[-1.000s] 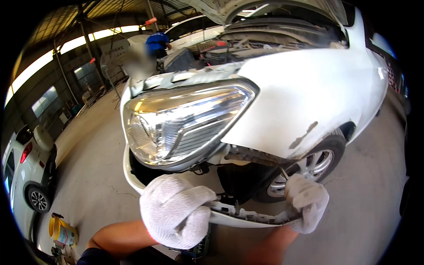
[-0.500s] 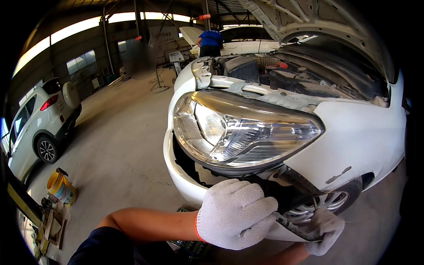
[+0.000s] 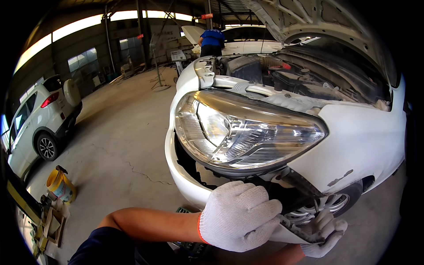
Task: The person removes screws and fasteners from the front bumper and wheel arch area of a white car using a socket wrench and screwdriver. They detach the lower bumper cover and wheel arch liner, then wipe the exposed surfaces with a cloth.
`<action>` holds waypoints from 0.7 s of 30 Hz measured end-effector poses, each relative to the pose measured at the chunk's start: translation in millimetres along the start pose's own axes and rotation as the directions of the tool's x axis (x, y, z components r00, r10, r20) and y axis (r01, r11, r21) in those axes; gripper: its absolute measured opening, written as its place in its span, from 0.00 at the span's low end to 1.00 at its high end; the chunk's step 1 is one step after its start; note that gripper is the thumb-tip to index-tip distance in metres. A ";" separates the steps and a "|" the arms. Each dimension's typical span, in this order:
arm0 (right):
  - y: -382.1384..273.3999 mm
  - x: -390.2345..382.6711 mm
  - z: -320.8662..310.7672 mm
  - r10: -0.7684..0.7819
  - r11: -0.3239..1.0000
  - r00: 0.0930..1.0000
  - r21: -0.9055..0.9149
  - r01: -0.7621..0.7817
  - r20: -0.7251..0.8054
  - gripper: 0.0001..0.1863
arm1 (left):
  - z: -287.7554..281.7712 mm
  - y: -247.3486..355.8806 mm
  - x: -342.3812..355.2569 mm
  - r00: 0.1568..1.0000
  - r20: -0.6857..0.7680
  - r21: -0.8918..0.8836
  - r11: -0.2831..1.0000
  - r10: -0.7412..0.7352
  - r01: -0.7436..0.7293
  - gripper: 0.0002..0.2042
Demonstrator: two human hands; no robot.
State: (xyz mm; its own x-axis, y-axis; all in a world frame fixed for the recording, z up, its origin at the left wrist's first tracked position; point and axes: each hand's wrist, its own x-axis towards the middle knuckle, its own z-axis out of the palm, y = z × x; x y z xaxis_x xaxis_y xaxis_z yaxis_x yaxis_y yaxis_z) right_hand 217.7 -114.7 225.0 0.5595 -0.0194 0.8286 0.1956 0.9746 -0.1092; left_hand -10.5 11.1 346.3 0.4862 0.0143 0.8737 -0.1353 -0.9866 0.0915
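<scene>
Head cam: left fisheye, aimed down and forward.
Close above left hand and right hand, facing headlight; far wall in range.

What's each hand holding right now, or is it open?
Left hand: closed, gripping the edge of the white bumper.
Right hand: closed, apparently around a thin metal rod, beside the bumper's end.

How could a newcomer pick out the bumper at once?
Find the nearest white car, its hood raised. Below its headlight, the white bumper curves to the gloved left hand. Unlike the fender, it sits across a dark gap from the headlight.
</scene>
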 end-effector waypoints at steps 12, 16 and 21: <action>-16.0 -5.1 1.0 0.035 0.678 0.954 -0.694 -0.241 -0.296 0.38 | -2.2 -5.3 15.9 0.999 0.032 -0.029 0.999 -0.039 0.040 0.12; -49.6 -2.6 15.6 0.479 0.432 0.654 -0.491 -0.757 -0.586 0.45 | -2.0 -11.9 -6.6 0.996 0.061 -0.089 0.994 -0.061 0.066 0.16; -71.0 27.0 35.4 0.773 0.124 0.175 -0.125 -0.984 -0.610 0.37 | -6.1 0.4 5.6 0.994 0.053 -0.036 0.994 -0.100 0.102 0.13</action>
State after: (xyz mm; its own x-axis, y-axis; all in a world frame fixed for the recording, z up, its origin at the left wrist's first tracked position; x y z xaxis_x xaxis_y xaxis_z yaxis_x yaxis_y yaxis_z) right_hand 190.4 -176.4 274.7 0.7404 0.6137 -0.2742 -0.4255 0.1121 -0.8980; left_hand -13.1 11.8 354.1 0.5425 0.1040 0.8336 -0.1158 -0.9736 0.1968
